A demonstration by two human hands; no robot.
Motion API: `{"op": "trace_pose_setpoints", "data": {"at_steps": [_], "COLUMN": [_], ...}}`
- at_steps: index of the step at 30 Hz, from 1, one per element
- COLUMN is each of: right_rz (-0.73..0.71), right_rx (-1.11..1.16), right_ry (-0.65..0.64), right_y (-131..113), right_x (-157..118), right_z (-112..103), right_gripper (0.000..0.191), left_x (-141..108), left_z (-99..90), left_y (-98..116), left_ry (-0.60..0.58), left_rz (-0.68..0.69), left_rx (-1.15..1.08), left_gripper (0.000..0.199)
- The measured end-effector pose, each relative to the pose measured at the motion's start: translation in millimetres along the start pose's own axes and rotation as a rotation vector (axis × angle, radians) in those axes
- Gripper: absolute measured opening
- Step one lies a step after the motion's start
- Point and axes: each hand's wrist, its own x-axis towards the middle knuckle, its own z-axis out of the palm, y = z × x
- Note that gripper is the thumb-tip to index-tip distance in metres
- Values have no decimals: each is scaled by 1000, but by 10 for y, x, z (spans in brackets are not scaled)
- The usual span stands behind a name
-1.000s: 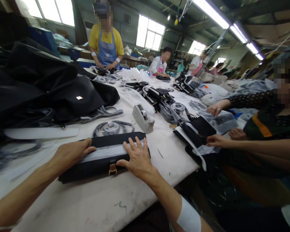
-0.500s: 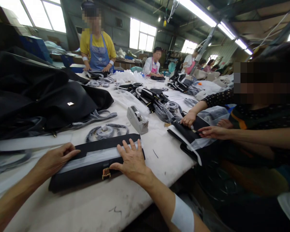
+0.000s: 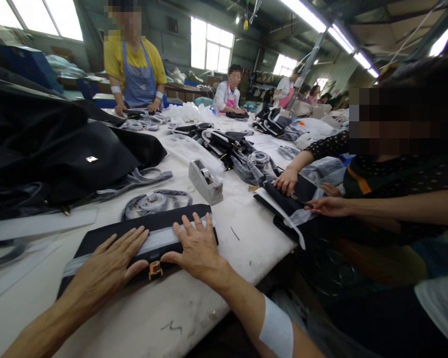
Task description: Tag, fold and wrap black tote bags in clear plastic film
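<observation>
A black bag (image 3: 108,232) lies folded flat at the table's near edge, with a pale translucent strip (image 3: 160,238) along its length and a gold buckle (image 3: 156,270) on its near side. My left hand (image 3: 114,258) rests flat on the bag's left half, fingers stretched out. On the right half lies my right hand (image 3: 197,246), palm down with fingers spread, its thumb pointing toward the buckle. Neither hand grips anything. Just beyond the bag is a coiled, plastic-wrapped strap (image 3: 153,203).
A grey tape dispenser (image 3: 206,183) stands behind the bag. Large black bags (image 3: 52,139) heap up at left. At right a co-worker's hands (image 3: 288,180) work on another black bag (image 3: 306,191). More bags and straps (image 3: 227,141) lie mid-table; other people stand across.
My left hand has gone from pinching the bag's far left edge to lying flat on it. My right hand stays spread on the bag. The whole view has shifted slightly.
</observation>
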Motion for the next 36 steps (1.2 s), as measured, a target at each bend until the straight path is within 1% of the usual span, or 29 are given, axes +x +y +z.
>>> {"op": "trace_pose_setpoints", "data": {"at_steps": [7,12,18,23,29,33,36], "right_rz": [-3,-3,-4,-3,-2,3,-3], "right_rx": [-8,-7,-11,-16,5,-7,-36], "right_ry": [16,22,11,23,27,25,23], "right_y": [-3,-5,-9,-4,-14,14,30], "right_x": [-9,-5,-6,-4,-30,8,37], "right_z": [19,14,-7,-9,8,31,68], "right_gripper": [77,78,78,78,78,77,73], "left_x": [7,9,17,27,2,37,67], "left_z": [-34,-13,-47,-75,-49,-22,-98], "left_y": [-22,-12,0,1,0,-19,33], "left_ry": [6,-3,-26,-23,-11,-36,-81], "left_rz": [5,-4,-26,-18,-20,-17,-67], "left_rx": [29,33,-16,-19,-14,-26,-59], "left_gripper": [70,74,70,75,76,73,66]}}
